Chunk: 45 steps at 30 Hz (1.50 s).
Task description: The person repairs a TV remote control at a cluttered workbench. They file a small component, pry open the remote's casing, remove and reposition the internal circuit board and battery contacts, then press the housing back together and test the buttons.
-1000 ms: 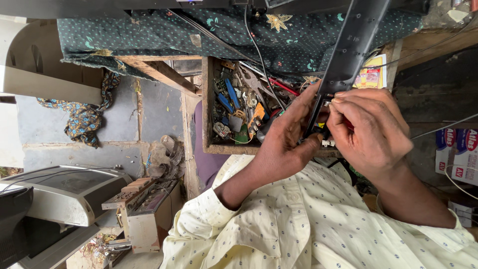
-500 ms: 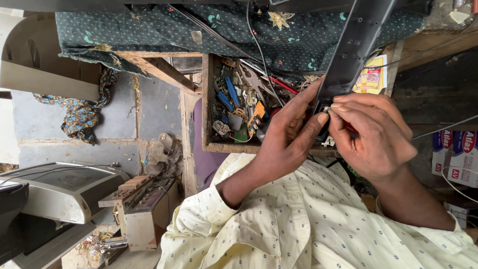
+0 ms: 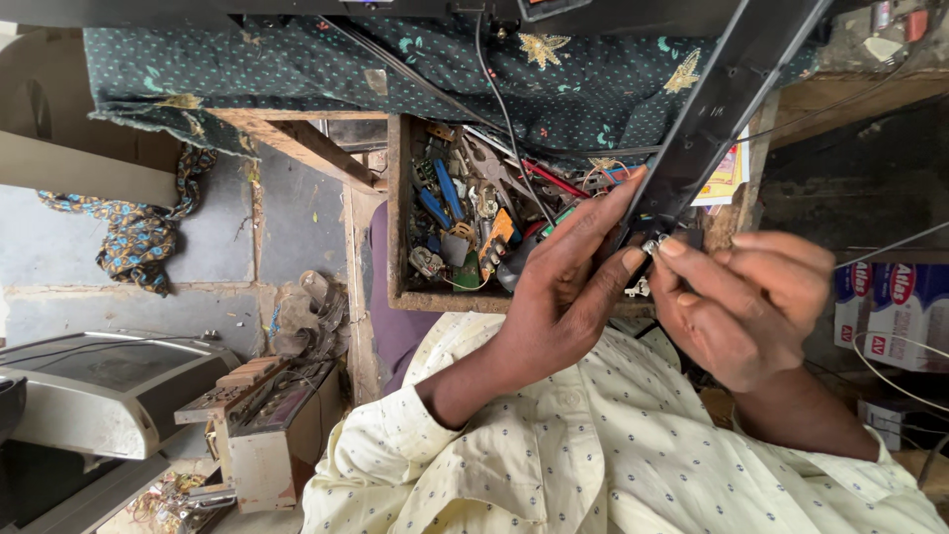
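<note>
My left hand [image 3: 563, 297] and right hand [image 3: 751, 302] are pinching a tiny, slippery metal connector [image 3: 652, 244] at the stiff black panel's [image 3: 727, 99] lower end, frame centre-right.

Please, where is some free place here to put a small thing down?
The wooden drawer is crowded with tools. Both hands fill the space under the black panel. Bare floor lies between the patterned rag and the grey machine.

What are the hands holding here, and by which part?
Both hands, left and right, pinch a small metal part at the lower end of the long black panel.
</note>
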Available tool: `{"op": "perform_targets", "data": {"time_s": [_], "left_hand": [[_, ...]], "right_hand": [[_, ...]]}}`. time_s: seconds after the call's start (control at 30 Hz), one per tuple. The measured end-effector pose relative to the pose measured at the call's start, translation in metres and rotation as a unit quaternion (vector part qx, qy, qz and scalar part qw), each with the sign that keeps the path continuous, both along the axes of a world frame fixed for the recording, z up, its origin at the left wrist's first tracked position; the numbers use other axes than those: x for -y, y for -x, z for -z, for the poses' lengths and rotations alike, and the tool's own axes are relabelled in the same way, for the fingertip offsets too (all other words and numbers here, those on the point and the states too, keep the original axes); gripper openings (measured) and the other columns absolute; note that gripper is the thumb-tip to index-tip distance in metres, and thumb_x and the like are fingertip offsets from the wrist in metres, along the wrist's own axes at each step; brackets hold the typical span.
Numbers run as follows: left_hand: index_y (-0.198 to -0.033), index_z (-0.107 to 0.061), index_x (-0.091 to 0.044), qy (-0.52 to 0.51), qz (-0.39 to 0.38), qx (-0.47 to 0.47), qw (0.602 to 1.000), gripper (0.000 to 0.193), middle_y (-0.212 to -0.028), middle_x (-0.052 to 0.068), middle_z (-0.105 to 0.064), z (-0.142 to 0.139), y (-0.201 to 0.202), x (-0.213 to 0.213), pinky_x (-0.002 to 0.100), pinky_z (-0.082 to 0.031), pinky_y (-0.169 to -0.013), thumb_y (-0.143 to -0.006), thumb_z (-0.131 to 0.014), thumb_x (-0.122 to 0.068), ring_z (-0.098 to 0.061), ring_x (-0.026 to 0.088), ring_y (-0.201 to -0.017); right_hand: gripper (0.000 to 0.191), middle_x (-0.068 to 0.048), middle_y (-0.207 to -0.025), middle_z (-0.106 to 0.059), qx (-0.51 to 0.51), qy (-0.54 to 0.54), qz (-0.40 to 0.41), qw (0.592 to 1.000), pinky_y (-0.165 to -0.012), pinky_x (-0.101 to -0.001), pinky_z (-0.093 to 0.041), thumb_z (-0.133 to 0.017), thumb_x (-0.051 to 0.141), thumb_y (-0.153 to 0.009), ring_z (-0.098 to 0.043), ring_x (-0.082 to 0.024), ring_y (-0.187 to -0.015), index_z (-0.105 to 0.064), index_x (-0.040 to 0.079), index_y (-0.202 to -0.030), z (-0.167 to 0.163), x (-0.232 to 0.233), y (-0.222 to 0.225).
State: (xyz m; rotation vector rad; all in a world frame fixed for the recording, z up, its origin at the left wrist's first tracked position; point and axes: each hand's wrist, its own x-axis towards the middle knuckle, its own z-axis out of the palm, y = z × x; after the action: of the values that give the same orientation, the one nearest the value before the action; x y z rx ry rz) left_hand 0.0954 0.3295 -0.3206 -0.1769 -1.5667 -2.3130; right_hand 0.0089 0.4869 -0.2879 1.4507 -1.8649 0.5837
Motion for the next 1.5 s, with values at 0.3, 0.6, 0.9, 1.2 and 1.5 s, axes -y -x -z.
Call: {"op": "perform_targets", "data": {"time_s": [0.3,0.6,0.9,1.2,1.5], "left_hand": [[-0.158,-0.039,0.002,0.039,0.003,0.003,0.999,0.049,-0.132,0.009,-0.054,-0.007,-0.004,0.0,0.016,-0.042,-0.103,-0.113,-0.057,0.008,-0.051,0.01,-0.111],[-0.159,-0.039,0.0,0.045,0.004,-0.001,0.999,0.049,-0.132,0.009,-0.054,-0.004,-0.004,-0.003,0.017,-0.043,-0.105,-0.113,-0.057,0.006,-0.052,0.01,-0.112],[-0.159,-0.039,0.0,0.054,-0.002,0.003,0.999,0.049,-0.136,0.009,-0.053,0.001,-0.003,-0.005,0.018,-0.041,-0.108,-0.113,-0.057,0.005,-0.05,0.011,-0.115],[-0.158,-0.04,0.001,0.004,0.003,0.016,1.0,0.047,-0.136,0.009,-0.052,0.008,-0.002,-0.009,0.019,-0.043,-0.108,-0.115,-0.057,0.003,-0.052,0.009,-0.118],[-0.158,-0.041,0.002,-0.016,0.001,0.014,1.0,0.045,-0.133,0.008,-0.053,0.008,0.0,-0.01,0.018,-0.044,-0.106,-0.115,-0.055,0.005,-0.052,0.008,-0.117]], "right_hand": [[0.045,0.01,-0.107,-0.079,-0.119,-0.005,0.031,0.992,-0.088,-0.0372,-0.034,-0.086,0.004,-0.093,-0.042,-0.017,-0.093,-0.047,0.018,-0.109,0.031,-0.025,0.004],[0.046,0.01,-0.111,-0.079,-0.104,-0.024,0.052,0.993,-0.09,-0.0397,-0.034,-0.082,0.004,-0.092,-0.043,-0.016,-0.092,-0.048,0.018,-0.118,0.033,-0.031,-0.002],[0.052,0.01,-0.115,-0.078,-0.072,-0.033,0.07,0.994,-0.093,-0.0413,-0.034,-0.081,0.001,-0.094,-0.043,-0.016,-0.089,-0.046,0.018,-0.127,0.029,-0.027,-0.006],[0.044,0.007,-0.11,-0.078,-0.03,-0.04,0.082,0.995,-0.084,-0.0423,-0.034,-0.084,0.0,-0.089,-0.044,-0.019,-0.086,-0.051,0.017,-0.113,0.018,-0.015,-0.005],[0.038,0.005,-0.1,-0.079,-0.016,-0.035,0.084,0.996,-0.079,-0.0427,-0.035,-0.087,0.001,-0.08,-0.045,-0.021,-0.078,-0.052,0.015,-0.088,0.01,-0.008,-0.004]]}}
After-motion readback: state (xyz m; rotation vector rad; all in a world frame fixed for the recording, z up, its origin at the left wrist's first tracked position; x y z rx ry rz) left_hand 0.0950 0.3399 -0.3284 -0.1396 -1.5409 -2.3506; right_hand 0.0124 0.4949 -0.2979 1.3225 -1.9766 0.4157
